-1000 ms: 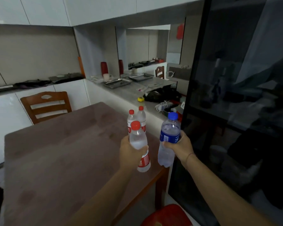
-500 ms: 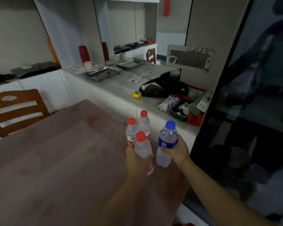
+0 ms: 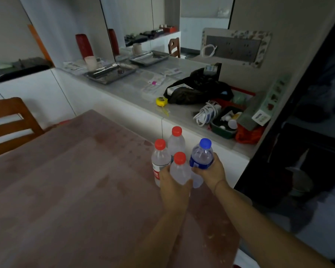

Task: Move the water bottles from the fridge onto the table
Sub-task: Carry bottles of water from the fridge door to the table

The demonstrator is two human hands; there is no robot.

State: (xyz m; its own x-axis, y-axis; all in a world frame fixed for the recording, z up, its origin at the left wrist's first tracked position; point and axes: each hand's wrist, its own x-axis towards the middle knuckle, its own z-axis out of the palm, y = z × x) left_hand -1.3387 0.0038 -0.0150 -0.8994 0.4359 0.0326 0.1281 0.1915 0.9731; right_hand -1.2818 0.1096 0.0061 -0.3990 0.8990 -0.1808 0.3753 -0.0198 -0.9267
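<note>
Water bottles are gathered in a tight cluster at the right edge of the table [image 3: 75,200], four in all: three with red caps and one with a blue cap. Two red-capped bottles, one at the left [image 3: 160,161] and one farther back [image 3: 176,142], stand free on the tabletop, so that part of the task is judged done. The third red-capped bottle [image 3: 179,169] is clasped by the left hand [image 3: 173,187], whose fingers are wrapped around its body, just in front of the standing pair. The blue-capped bottle [image 3: 201,159] is gripped around its blue label by the right hand [image 3: 211,172], just beside the others on the right. Whether the bases of the two held bottles are already touching the table cannot be told, since they are hidden behind the hands. What is judged left is for both to be set down and released. The fridge [image 3: 307,132] is taken to be the dark glass-fronted unit at the right; whether more bottles remain inside cannot be made out through the reflections.
</note>
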